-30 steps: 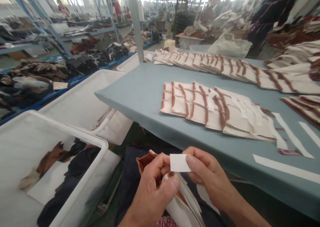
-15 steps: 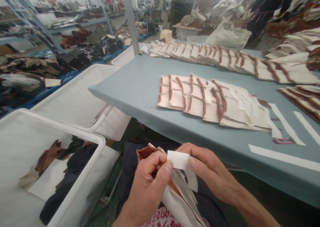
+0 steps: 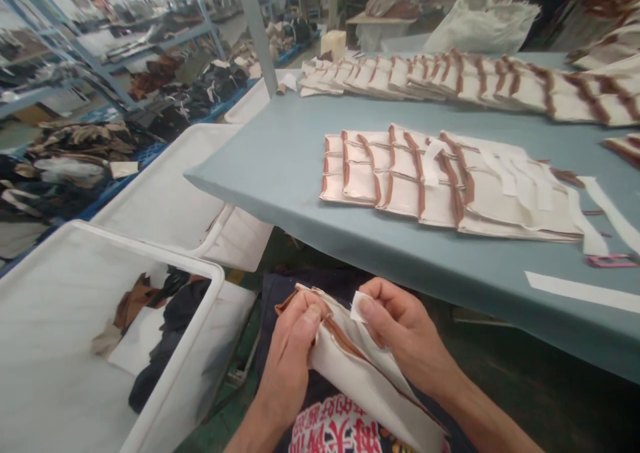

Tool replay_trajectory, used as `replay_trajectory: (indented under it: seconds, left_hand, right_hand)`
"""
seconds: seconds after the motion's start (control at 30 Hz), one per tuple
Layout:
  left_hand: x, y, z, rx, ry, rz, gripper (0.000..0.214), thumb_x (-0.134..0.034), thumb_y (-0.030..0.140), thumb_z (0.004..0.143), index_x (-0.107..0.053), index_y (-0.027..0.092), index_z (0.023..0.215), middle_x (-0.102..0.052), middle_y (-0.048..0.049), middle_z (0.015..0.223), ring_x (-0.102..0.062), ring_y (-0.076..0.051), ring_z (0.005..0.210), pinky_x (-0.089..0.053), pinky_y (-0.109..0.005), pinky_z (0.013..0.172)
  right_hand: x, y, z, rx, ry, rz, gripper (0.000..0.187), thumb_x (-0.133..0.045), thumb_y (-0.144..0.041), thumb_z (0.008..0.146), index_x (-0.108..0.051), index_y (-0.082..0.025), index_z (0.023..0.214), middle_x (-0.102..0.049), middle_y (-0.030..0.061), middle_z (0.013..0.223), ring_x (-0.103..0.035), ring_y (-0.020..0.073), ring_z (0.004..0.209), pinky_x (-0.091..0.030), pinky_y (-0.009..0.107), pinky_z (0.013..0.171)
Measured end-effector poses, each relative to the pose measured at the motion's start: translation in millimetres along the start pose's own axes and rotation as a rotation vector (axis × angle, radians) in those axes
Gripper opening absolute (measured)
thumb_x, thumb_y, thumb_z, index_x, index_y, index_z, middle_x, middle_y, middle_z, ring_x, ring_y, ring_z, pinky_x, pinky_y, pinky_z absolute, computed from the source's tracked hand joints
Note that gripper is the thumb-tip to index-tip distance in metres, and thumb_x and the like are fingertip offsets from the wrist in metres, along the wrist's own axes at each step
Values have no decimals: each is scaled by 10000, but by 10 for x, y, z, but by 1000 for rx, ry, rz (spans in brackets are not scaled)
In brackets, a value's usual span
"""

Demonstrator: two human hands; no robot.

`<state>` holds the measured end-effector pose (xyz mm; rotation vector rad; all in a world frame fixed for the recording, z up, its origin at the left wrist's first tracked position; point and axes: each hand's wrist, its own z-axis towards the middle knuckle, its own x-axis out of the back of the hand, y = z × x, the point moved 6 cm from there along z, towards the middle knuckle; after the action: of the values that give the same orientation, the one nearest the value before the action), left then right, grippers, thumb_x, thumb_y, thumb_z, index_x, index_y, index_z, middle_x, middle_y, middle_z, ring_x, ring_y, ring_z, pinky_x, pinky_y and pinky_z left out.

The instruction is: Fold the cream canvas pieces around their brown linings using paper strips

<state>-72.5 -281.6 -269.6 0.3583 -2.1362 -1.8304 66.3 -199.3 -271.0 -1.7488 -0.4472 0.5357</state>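
My left hand [image 3: 295, 336] is closed on the upper end of a cream fabric piece with brown edging [image 3: 360, 366], which lies slanting across my lap. Between the thumb and fingers of my right hand [image 3: 400, 330] is the end of a white strip [image 3: 357, 306], just to the right of the cream piece. Most of that strip is hidden by the hand. On the table in front, similar cream pieces with brown edging [image 3: 395, 190] lie overlapped in a row, with several white strips [image 3: 520, 180] across their right end.
A blue-grey table [image 3: 260, 166] stands ahead, its edge above my lap. A longer row of cream pieces [image 3: 380, 76] lies at its back. A pink-framed tool [image 3: 610, 260] and a loose white strip [image 3: 580, 291] lie at right. White bins [image 3: 200, 264] with fabric scraps stand at left.
My right hand has pulled the white strip away from my left hand, to the right. The left hand now pinches the cream piece, and more of that piece shows. The view has shifted slightly.
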Motion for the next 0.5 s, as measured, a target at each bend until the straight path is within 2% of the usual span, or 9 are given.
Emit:
replay_trajectory:
  seconds: [0.13, 0.33, 0.43, 0.5]
  left_hand:
    - [32, -92, -47, 5, -78, 99, 447, -364, 451, 1052, -568, 195, 749, -593, -31, 774, -520, -186, 724, -412, -288, 650]
    - [30, -60, -150, 43, -221, 231, 364, -438, 409, 1035, -584, 183, 790, -553, 11, 709, -461, -147, 632, -358, -276, 602]
    - [-31, -8, -132, -7, -253, 207, 307, -430, 331, 1027, -590, 186, 809, -574, 12, 739, -482, -148, 663, -372, -274, 628]
    - [-87, 35, -92, -48, -258, 193, 277, -435, 285, 1013, -593, 190, 805, -589, 8, 765, -505, -157, 717, -387, -278, 682]
  right_hand:
    - [-43, 200, -73, -127, -6, 72, 527, -671, -685, 882, -558, -183, 766, -448, -69, 581, -314, 68, 506, -246, 200, 463]
    - [-134, 256, -245, -252, -61, 155, 519, -671, -694, 860, -547, -196, 782, -611, -19, 592, -344, 58, 425, -263, 198, 429]
    - [-145, 157, -344, -180, 6, -4, 392, -633, -558, 925, -580, -205, 762, -626, -14, 587, -436, 92, 436, -327, 214, 436]
    - [-119, -33, -383, 14, 86, -190, 282, -617, -401, 947, -622, -208, 741, -664, 5, 663, -567, 131, 553, -418, 233, 513]
